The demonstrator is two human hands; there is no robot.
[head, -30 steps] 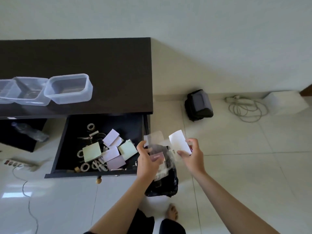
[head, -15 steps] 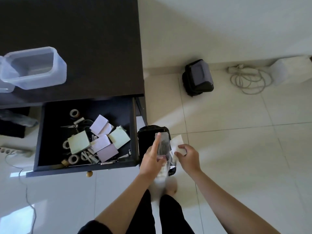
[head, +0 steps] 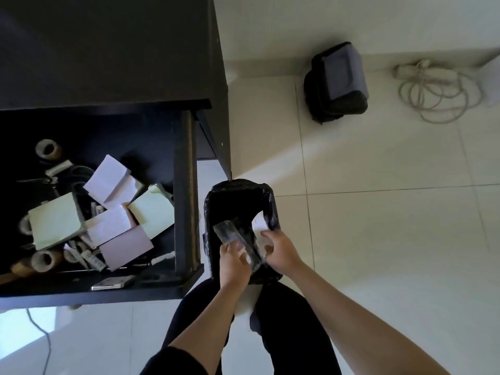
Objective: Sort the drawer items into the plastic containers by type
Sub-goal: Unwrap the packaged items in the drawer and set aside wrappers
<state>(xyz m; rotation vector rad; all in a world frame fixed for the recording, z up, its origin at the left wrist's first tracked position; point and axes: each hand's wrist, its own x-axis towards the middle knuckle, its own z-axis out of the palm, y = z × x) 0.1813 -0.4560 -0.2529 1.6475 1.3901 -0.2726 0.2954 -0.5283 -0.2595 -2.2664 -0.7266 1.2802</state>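
Over the black-lined bin (head: 240, 190) beside the open drawer (head: 186, 185), the left hand (head: 233, 259) pinches clear wrappers (head: 230, 234) and the right hand (head: 278, 247) grips a white slip (head: 260, 221) (discards, presumably, held for dropping).

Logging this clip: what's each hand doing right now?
Left hand: closed on clear plastic wrappers over the black bin.
Right hand: closed on a white paper slip.

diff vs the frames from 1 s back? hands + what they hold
Both hands dropped from chest height into the mouth of the black-lined waste bin. The left hand keeps its grip on the clear plastic wrapper; the right hand keeps the white paper slip. Nothing let go yet. The open dark drawer with its sticky-note pads looks untouched.
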